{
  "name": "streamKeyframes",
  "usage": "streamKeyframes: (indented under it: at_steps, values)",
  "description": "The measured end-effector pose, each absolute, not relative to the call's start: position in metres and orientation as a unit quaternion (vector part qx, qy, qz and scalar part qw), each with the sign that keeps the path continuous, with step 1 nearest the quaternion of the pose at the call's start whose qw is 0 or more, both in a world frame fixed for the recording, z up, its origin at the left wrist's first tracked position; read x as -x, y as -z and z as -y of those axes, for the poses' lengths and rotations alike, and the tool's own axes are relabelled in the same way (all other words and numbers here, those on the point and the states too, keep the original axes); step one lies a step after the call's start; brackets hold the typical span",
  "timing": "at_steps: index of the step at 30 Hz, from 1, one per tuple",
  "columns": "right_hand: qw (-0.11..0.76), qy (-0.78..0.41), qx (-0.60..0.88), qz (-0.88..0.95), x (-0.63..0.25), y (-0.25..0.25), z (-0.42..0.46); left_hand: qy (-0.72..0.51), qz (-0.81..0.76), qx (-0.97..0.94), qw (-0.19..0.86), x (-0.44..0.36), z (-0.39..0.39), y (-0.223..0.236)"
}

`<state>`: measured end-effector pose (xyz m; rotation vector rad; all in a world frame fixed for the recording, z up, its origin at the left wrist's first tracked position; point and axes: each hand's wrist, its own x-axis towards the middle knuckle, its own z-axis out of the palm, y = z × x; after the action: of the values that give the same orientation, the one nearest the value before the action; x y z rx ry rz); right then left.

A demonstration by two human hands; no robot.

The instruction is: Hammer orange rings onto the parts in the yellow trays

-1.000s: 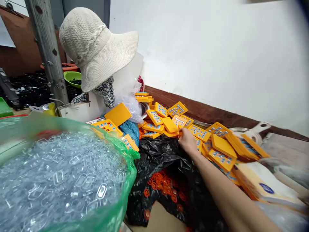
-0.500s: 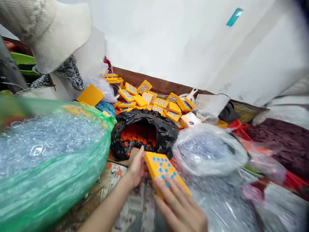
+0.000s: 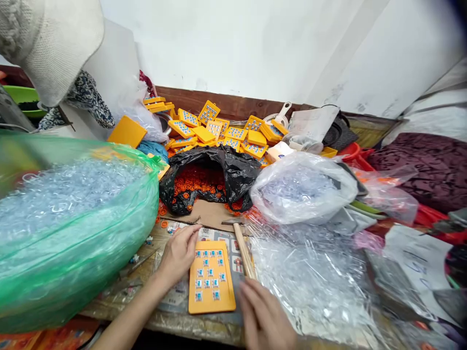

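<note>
A flat yellow panel (image 3: 209, 308) with rows of small clear-and-blue pieces set into it lies face up on the bench. At its upper left corner is my left hand (image 3: 178, 253), fingers curled against the edge. To the right of the panel my right hand (image 3: 268, 316) is slightly blurred. Its fingers are extended near the end of a wooden handle and hold nothing I can see. That handle belongs to a hammer (image 3: 241, 245), lying with its metal head towards the black bag (image 3: 242, 182). Orange ring-like pieces (image 3: 197, 182) fill the bag's opening.
A large green bag (image 3: 120, 253) of clear plastic pieces bulges over the left side. On the right sit a white bag (image 3: 262, 194) and loose clear pieces (image 3: 310, 272). Several more yellow panels (image 3: 204, 133) are heaped against the wall. A knitted hat (image 3: 69, 43) shows upper left.
The panel has come down from between my hands and now lies flat on the bench. My right hand has left its face and moved to its right. The hammer has come into view.
</note>
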<state>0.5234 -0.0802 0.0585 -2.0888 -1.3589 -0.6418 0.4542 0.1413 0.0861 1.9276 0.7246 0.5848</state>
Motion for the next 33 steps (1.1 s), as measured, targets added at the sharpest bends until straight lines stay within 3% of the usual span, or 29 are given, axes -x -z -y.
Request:
streamKeyframes:
  at_steps: [5,8,16,25,33]
  values:
    - [0.175,0.212,0.845,0.459,-0.550,-0.069,0.073,-0.270,-0.224,-0.911,0.216,-0.463,-0.155,-0.090]
    - [0.139,0.206,0.870,0.426,-0.555,-0.072,0.051,-0.235,-0.269,-0.922,0.147,-0.490,-0.176,-0.093]
    - [0.140,0.157,0.891,0.403,-0.561,-0.096,0.043,-0.217,-0.234,-0.927,0.198,-0.513,-0.187,-0.098]
    - [0.350,0.045,0.849,0.393,-0.520,-0.077,0.103,-0.217,-0.150,-0.893,0.365,-0.475,-0.135,-0.098]
    - [0.399,-0.082,0.828,0.384,-0.527,-0.075,0.100,-0.182,-0.159,-0.881,0.406,-0.474,-0.111,-0.082]
